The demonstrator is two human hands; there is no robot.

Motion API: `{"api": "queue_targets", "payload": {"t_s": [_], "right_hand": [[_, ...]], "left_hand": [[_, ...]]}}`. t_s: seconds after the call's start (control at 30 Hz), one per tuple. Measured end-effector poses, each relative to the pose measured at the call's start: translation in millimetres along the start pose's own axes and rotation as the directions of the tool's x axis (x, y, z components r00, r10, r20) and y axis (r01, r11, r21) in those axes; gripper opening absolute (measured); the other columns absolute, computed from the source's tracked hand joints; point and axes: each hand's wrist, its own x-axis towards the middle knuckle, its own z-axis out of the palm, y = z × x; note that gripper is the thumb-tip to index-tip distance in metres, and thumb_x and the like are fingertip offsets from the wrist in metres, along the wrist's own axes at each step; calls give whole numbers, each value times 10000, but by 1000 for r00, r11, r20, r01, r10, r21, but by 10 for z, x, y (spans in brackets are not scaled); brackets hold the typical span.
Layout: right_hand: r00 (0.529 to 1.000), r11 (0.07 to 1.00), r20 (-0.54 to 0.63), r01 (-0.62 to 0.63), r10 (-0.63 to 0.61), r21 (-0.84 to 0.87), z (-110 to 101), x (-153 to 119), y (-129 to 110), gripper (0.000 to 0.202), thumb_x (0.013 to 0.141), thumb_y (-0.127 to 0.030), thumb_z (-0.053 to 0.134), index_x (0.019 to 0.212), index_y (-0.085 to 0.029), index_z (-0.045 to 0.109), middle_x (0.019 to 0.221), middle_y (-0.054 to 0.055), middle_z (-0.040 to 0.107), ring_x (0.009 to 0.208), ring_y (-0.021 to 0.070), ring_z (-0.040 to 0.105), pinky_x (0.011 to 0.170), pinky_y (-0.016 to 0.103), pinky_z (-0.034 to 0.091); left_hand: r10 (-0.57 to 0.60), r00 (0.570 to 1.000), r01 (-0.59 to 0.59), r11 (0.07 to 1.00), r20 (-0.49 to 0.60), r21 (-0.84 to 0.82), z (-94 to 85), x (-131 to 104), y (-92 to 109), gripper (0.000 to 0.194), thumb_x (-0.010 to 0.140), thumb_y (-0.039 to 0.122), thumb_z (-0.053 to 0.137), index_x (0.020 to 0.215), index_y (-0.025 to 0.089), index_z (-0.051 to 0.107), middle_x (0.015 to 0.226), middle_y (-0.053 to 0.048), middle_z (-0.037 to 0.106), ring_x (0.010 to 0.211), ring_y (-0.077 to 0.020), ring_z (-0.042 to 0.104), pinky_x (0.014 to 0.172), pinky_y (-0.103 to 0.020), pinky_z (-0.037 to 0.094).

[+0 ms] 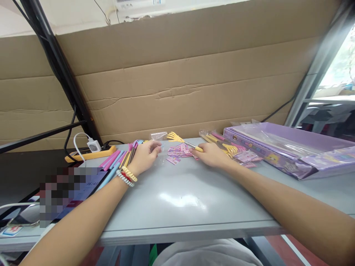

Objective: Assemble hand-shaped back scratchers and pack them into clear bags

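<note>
"Where's the yellow scratcher [190, 145]?"

"Over the far middle of the table [180, 210], its splayed head pointing left toward the cardboard. The right hand [213, 154] grips it by the handle."

"And the left hand [145, 156]?"

"Fingers curled beside a clear bag [159, 136]. From here I can't tell whether they pinch the plastic or only rest near it."

"Which step is this, would you say?"

"Handling one scratcher next to the bag, I'd judge. Moving it calls for a steady hold on the handle and care that the spread fingers of the head don't snag on the plastic."

"What's around it?"

"Small pink cards [179, 149] lie scattered between the hands, just below the head. Bundled coloured sticks [112, 160] lie just beyond the left wrist, and bagged scratchers [230, 149] behind the right hand."

"Any room to move?"

"Plenty toward the person: bare tabletop reaches to the near edge. The far side is tight, with the cardboard [188, 85] rising there like a wall. To the right, the purple box [273, 158] limits things; to the left, an orange power strip [69, 159]."
</note>
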Motion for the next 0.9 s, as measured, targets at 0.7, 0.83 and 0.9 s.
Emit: {"api": "queue_targets", "payload": {"t_s": [0.7,0.83,0.9], "right_hand": [[1000,1000,7,10,-10,-12,-6,33,51,494,813,-615,385,625,-190,552,613,46,578,566,162,514,506,258,286],[1000,1000,8,3,-3,-18,-11,35,51,487,809,-605,394,622,-187,560,608,50,579,550,161,507,502,261,287],[1000,1000,6,3,-2,-24,-9,36,52,480,809,-599,399,617,-188,558,603,48,577,546,160,504,505,262,290]], "left_hand": [[80,995,-93,947,55,308,-69,68,-146,329,860,347,382,640,208,583,599,-31,606,604,-175,533,584,-271,315],[-85,996,84,995,-13,-61,-72,87,-105,181,764,325,523,734,192,643,574,2,607,570,-156,539,574,-258,370],[-168,986,166,952,13,-256,-66,89,-83,174,713,327,595,780,175,650,570,9,605,539,-141,537,552,-255,390]]}}
